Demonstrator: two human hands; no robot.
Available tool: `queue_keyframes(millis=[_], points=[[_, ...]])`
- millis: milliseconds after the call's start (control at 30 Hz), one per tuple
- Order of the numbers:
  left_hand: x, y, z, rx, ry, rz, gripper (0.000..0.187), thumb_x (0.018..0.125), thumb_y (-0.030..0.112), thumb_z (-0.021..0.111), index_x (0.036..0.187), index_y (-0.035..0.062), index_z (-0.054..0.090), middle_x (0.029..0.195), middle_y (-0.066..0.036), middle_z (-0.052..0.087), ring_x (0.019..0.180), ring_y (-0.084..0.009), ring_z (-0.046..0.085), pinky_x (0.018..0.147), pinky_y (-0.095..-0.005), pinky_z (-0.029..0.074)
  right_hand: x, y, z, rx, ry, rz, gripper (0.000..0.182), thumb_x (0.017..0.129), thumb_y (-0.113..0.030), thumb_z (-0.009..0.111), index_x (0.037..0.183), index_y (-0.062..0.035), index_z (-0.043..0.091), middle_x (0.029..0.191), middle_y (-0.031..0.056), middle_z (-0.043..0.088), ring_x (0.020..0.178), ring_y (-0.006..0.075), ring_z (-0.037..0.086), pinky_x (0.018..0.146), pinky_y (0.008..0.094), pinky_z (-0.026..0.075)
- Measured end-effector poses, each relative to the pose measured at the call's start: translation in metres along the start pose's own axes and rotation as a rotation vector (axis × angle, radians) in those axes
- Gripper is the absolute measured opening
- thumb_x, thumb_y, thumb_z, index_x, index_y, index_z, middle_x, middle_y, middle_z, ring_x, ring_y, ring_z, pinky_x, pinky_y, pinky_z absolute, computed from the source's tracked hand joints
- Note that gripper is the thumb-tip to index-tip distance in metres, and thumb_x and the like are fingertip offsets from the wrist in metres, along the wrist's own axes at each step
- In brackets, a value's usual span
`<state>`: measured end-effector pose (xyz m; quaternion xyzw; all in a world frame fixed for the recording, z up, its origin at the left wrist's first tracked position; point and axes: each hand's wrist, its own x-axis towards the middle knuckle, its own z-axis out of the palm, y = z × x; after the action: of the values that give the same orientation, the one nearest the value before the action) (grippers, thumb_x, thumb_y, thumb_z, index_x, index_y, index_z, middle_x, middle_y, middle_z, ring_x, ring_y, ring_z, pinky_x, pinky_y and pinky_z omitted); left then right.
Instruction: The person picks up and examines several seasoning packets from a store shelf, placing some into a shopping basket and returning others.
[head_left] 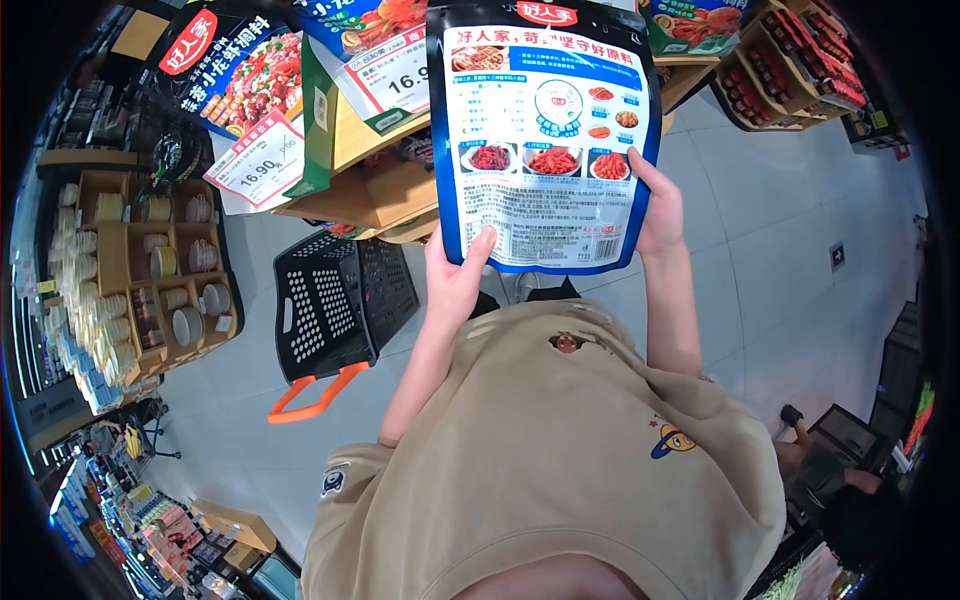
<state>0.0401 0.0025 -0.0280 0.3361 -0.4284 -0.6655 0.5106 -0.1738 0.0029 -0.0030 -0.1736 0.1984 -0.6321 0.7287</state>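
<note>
A blue-edged seasoning pouch (545,140) is held up in front of me, its printed white back facing my eyes. My left hand (458,268) grips its lower left corner, thumb lying on the front. On the right edge, my right hand (657,208) is closed with the thumb pressed on the printed side. Small pictures of crayfish dishes, lines of text and a barcode show on the pouch. The fingers behind it are hidden. Similar pouches (245,75) stand on the wooden display beyond, with a price tag (258,165) reading 16.90.
A black shopping basket (325,310) with an orange handle (318,393) stands on the tiled floor to my left. Shelves of bowls (188,325) are further left. Another display of red goods (800,60) is at the far right. A person (840,490) is at the lower right.
</note>
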Motion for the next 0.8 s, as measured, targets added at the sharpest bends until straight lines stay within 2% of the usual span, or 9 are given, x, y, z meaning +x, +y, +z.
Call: queue_keyframes(millis=[167, 333, 567, 633, 800], points=[[-0.005, -0.001, -0.012, 0.013, 0.025, 0.01, 0.026, 0.08, 0.009, 0.052, 0.103, -0.0018, 0.047, 0.094, -0.006, 0.055, 0.083, -0.0092, 0.051, 0.073, -0.0228, 0.041, 0.0, 0.011, 0.008, -0.147, 0.13, -0.02, 0.041, 0.085, -0.019, 0.035, 0.119, 0.0035, 0.03, 0.117, 0.0157, 0.043, 0.104, 0.0244, 0.046, 0.087, 0.0347, 0.037], [-0.008, -0.001, -0.02, 0.011, 0.054, 0.009, 0.026, 0.08, 0.009, 0.053, 0.103, -0.0018, 0.047, 0.094, -0.007, 0.055, 0.083, -0.0095, 0.051, 0.073, -0.0227, 0.041, 0.004, 0.018, 0.007, -0.089, 0.009, -0.004, 0.042, 0.085, -0.019, 0.033, 0.12, 0.0032, 0.029, 0.118, 0.0156, 0.041, 0.106, 0.0245, 0.045, 0.088, 0.0356, 0.035], [-0.013, -0.007, -0.028, 0.019, 0.054, 0.051, 0.026, 0.08, 0.009, 0.053, 0.102, -0.0021, 0.047, 0.093, -0.006, 0.055, 0.083, -0.0093, 0.051, 0.072, -0.0223, 0.041, 0.004, 0.025, 0.0, -0.153, -0.034, -0.015, 0.043, 0.085, -0.02, 0.033, 0.121, 0.0032, 0.027, 0.12, 0.0156, 0.04, 0.106, 0.025, 0.044, 0.089, 0.036, 0.035], [-0.012, -0.004, -0.027, 0.029, 0.059, 0.063, 0.026, 0.08, 0.009, 0.053, 0.102, -0.0021, 0.047, 0.093, -0.006, 0.056, 0.083, -0.0093, 0.051, 0.072, -0.0223, 0.041, 0.006, 0.024, 0.002, 0.016, -0.158, 0.035, 0.043, 0.085, -0.02, 0.032, 0.121, 0.0034, 0.027, 0.12, 0.016, 0.039, 0.107, 0.0255, 0.043, 0.089, 0.036, 0.035], [-0.012, 0.002, -0.024, 0.021, 0.068, 0.086, 0.025, 0.08, 0.009, 0.052, 0.102, -0.0021, 0.048, 0.093, -0.007, 0.056, 0.082, -0.0092, 0.051, 0.072, -0.0225, 0.041, 0.012, 0.022, 0.013, -0.005, -0.152, 0.036, 0.042, 0.085, -0.019, 0.032, 0.12, 0.0036, 0.027, 0.12, 0.0164, 0.039, 0.106, 0.0257, 0.044, 0.088, 0.0357, 0.036]])
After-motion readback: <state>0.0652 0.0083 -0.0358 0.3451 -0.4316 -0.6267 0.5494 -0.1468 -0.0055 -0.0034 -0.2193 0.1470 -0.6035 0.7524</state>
